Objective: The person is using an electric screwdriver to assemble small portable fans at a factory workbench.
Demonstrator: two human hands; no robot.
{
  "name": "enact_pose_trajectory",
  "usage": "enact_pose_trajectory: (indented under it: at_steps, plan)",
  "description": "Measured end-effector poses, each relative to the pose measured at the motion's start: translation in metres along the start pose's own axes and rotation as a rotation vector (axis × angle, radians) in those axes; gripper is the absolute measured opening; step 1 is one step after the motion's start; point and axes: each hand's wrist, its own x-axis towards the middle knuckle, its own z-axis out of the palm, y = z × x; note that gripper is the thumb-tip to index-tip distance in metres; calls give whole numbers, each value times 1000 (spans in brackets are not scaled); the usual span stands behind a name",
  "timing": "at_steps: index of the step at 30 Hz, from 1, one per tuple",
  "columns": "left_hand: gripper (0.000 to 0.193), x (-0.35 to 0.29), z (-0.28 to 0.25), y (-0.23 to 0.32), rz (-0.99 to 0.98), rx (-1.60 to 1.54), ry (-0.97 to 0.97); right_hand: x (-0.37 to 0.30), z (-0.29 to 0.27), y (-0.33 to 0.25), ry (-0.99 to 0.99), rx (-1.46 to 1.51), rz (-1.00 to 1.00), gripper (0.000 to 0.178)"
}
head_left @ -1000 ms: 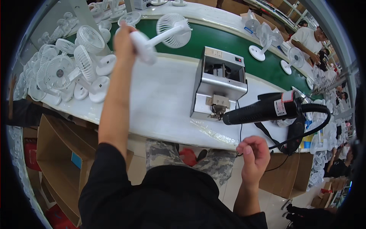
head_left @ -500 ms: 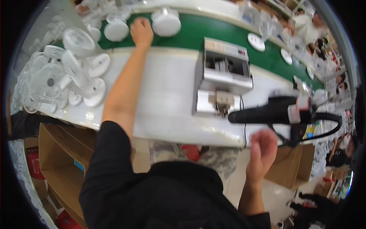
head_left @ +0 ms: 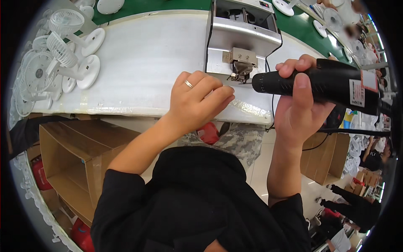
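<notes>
My right hand [head_left: 300, 90] is wrapped round a black electric screwdriver [head_left: 336, 86], held level with its nose to the left. The screwdriver's thin bit reaches the outlet of a silver screw feeder [head_left: 243, 35]; whether a screw sits on it is too small to tell. Left of that outlet is my left hand [head_left: 197, 98], above the bench's front edge. Its fingers are curled and pressed together, a ring on one of them. Anything between the fingertips is hidden. No fan is in either hand.
Several white desk fans [head_left: 40, 71] crowd the left end of the white bench [head_left: 138, 63]. Beyond runs a green conveyor belt [head_left: 155, 6] with more fan parts. An open cardboard box [head_left: 84, 155] stands below left; a cable [head_left: 273, 109] hangs over the front edge.
My left hand has come back from the white fan bases on the belt to beside the screw feeder. My right hand has risen and taken hold of the electric screwdriver.
</notes>
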Motion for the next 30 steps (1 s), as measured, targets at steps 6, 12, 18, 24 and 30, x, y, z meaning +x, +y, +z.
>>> enact_pose_trajectory:
  at_steps: [6, 12, 18, 24, 30]
  plan:
    - [19, 2, 17, 9, -56, 127, 22, 4, 0, -14, 27, 48, -117, 50]
    - [21, 5, 28, 6, -66, 253, 21, 0, -18, -44, -43, 6, -126, 48]
    - [22, 6, 37, 1, -69, 308, 16, -12, -22, -45, 42, -28, -88, 54]
    - [16, 1, 43, 1, -32, 299, 2, -24, -26, -32, 121, -3, -3, 59]
    - [7, 11, 39, 17, 10, 286, -6, -26, -27, -22, 201, 52, 155, 60]
